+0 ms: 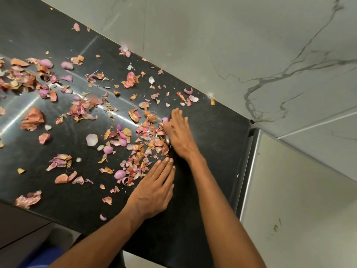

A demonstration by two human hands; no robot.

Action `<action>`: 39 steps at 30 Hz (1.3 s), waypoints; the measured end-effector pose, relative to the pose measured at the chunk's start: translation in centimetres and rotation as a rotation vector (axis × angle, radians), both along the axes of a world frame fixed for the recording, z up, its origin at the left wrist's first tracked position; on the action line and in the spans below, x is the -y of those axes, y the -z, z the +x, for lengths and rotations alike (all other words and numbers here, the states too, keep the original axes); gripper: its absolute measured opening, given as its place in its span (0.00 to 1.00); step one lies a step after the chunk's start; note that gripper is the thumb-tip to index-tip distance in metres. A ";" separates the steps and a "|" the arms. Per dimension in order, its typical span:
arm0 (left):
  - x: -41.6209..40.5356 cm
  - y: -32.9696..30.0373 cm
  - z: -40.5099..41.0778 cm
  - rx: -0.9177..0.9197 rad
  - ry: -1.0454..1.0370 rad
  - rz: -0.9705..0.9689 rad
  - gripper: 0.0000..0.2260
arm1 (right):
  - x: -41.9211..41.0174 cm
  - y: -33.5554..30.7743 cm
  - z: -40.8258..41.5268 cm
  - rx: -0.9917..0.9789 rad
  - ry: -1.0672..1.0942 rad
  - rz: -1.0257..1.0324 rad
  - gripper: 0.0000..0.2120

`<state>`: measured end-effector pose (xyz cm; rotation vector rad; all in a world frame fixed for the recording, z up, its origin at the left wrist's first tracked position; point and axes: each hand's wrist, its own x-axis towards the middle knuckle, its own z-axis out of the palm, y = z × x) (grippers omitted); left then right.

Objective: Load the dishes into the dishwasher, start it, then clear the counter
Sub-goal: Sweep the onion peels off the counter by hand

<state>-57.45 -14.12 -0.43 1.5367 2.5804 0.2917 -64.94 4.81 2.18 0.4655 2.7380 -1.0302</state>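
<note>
Black granite counter [58, 194] littered with onion peels [31, 78], thickest far left, thinning toward centre. Denser heap of peels [148, 140] sits mid-frame, directly left of both hands. Left hand [154, 192] lies flat on the counter, fingers straight and together, holding nothing, fingertips touching the heap's near edge. Right hand [178, 132] is further back, edge-on against the heap's right side; blurred, fingers look extended, probably gripping nothing. Marble-look wall [251, 45] to the right.
</note>
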 end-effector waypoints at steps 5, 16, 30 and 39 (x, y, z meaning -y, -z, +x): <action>0.0 0.3 0.0 -0.023 0.003 0.007 0.26 | -2.0 -1.5 -1.7 -0.388 0.306 -0.054 0.20; 0.0 0.4 -0.1 -0.040 -0.009 0.006 0.27 | -5.4 2.7 -3.7 -0.350 0.308 0.126 0.21; 0.1 0.4 -0.2 -0.037 -0.022 0.021 0.27 | -5.4 2.8 -9.1 -0.241 0.121 0.187 0.27; 0.1 0.6 0.0 -0.027 -0.023 0.046 0.26 | -2.4 -0.9 -7.1 -0.671 0.305 -0.177 0.15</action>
